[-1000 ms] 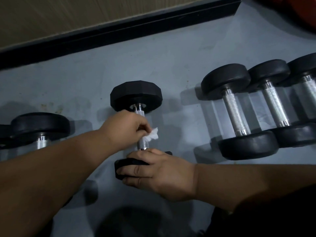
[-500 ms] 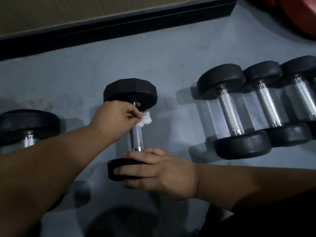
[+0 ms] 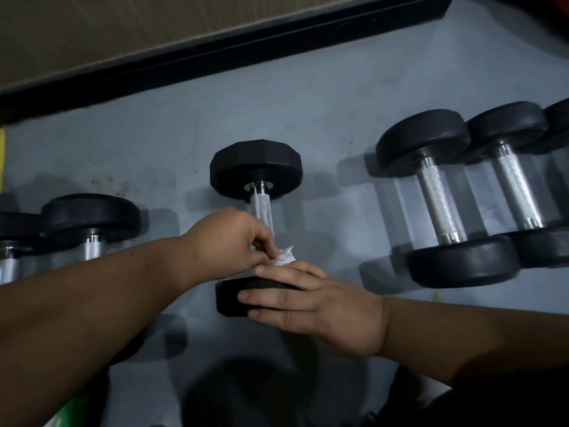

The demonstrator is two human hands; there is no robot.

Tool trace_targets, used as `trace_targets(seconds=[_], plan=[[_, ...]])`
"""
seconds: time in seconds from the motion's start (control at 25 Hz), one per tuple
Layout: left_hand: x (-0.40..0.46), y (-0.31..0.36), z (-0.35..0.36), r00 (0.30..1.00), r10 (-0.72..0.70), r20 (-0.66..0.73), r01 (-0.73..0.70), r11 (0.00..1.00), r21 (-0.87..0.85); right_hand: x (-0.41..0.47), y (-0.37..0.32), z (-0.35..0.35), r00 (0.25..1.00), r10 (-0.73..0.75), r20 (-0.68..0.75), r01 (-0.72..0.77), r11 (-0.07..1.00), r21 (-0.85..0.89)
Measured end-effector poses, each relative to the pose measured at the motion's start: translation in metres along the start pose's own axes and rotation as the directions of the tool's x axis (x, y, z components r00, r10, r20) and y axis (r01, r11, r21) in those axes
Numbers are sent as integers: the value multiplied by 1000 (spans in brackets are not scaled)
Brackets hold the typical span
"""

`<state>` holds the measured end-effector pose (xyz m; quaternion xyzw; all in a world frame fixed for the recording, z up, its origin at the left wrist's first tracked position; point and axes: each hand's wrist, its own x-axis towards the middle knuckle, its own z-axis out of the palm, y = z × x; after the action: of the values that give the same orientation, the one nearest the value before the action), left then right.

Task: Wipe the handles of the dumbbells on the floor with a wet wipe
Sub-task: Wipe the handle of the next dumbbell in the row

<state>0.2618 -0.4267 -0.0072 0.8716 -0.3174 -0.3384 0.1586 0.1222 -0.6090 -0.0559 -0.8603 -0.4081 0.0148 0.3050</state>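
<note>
On grey floor (image 3: 308, 103) — left hand (image 3: 224, 245) pinches wipe (image 3: 284, 258) around handle (image 3: 261, 208).

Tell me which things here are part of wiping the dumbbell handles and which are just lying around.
Part of the job:
wet wipe, pinched in the left hand
hex dumbbell, its near head steadied by the right hand
round dumbbells on the right and on the left

Lying about:
black skirting board
green thing at the bottom edge
</note>
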Motion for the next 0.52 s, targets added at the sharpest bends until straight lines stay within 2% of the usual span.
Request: trace_targets(seconds=[0.12,0.36,0.52], plan=[[10,1,-2,998,-30,-64,30,1000,-5,0,0,0,1000,3,1,-3,999,33],[49,-7,-19,929,-120,-351,118,993,-28,0,1,-5,1000,6,-15,-4,994,105],[51,-12,-12,910,-157,-384,134,987,-85,-1,1,-5,1000,8,-21,-5,993,117]])
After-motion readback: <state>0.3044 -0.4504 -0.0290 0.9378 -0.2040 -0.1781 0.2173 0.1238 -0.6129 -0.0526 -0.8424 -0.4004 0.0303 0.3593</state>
